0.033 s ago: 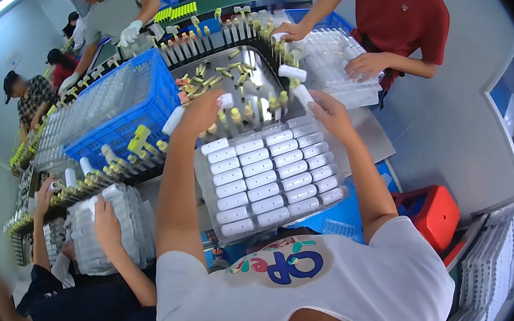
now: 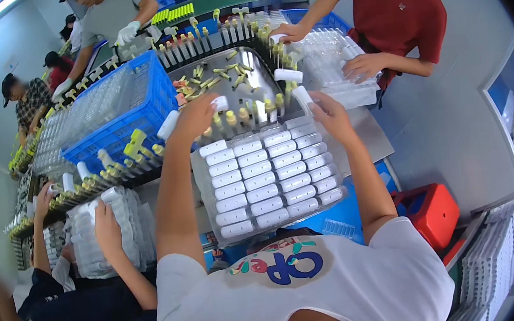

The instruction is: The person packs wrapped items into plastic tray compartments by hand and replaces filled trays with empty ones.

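Observation:
My left hand (image 2: 200, 115) reaches over the far left of the tray, its fingers closed on a small white plastic piece (image 2: 220, 103), partly hidden by them. Pinched by its lower end, a white oblong piece (image 2: 302, 98) tilts in my right hand (image 2: 330, 113) beyond the tray's far right corner. Between my arms lies a clear plastic tray (image 2: 205, 195) with columns of white oblong pieces (image 2: 260, 181). Past it stands a rack row of yellow-topped tubes (image 2: 243, 116). Another white piece (image 2: 288, 75) rests crosswise on the rack near my right hand.
A metal tray (image 2: 265, 73) of loose yellow-and-black parts lies within the rack. To its left is a blue crate (image 2: 161, 85) of clear trays. A co-worker in red (image 2: 395, 9) handles stacked clear trays (image 2: 331, 55); another works at my left. A red box (image 2: 430, 213) stands low right.
My left hand has shifted very slightly left with its white piece. My right hand stays nearly in place. At the far left, a co-worker's gloved hand has moved a little.

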Tool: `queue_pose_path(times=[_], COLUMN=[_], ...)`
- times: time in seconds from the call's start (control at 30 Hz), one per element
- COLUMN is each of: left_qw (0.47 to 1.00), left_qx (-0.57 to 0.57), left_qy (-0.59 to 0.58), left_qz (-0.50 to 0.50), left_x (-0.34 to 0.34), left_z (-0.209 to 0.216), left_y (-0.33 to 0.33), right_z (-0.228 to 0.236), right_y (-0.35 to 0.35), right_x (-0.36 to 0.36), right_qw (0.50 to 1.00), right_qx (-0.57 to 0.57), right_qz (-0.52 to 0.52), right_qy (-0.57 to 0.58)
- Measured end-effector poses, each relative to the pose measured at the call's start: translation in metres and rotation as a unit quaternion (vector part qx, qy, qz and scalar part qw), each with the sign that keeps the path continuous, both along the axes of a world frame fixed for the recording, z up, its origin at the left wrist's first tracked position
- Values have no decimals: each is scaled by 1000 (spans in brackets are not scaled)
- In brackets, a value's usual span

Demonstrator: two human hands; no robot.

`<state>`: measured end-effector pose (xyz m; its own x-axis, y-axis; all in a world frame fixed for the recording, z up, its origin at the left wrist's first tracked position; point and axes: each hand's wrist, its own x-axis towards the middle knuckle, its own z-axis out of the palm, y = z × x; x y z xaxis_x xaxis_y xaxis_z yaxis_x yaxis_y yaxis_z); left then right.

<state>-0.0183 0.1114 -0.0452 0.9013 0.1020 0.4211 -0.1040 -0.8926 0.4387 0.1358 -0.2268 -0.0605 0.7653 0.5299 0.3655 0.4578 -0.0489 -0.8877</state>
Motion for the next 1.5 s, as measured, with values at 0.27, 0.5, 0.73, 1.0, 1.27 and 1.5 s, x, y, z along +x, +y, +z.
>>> queue_pose_path(times=[0.27, 0.5, 0.73, 1.0, 1.27, 1.5], left_qw=[971, 900, 989, 988, 990, 987], left_qx=[47, 273, 55, 94, 49, 69], left_qy=[27, -62, -33, -10, 40, 44], left_qz=[235, 333, 131, 122, 129, 139], left_x=[-39, -88, -86, -81, -85, -82], left_z=[-7, -16, -43, -72, -72, -74], left_y=[-13, 12, -102, -91, -76, -65], right_z=[30, 16, 58, 25, 30, -11], right_y=[45, 25, 57, 77, 178, 209], right_x=[-17, 22, 15, -25, -25, -87], right_qw=[995, 985, 957, 968, 952, 902], right_qx=[-35, -50, -133, -183, -161, -112], right_qz=[29, -104, -62, -23, 105, 26], right_qy=[-88, -127, -249, -172, -236, -416])
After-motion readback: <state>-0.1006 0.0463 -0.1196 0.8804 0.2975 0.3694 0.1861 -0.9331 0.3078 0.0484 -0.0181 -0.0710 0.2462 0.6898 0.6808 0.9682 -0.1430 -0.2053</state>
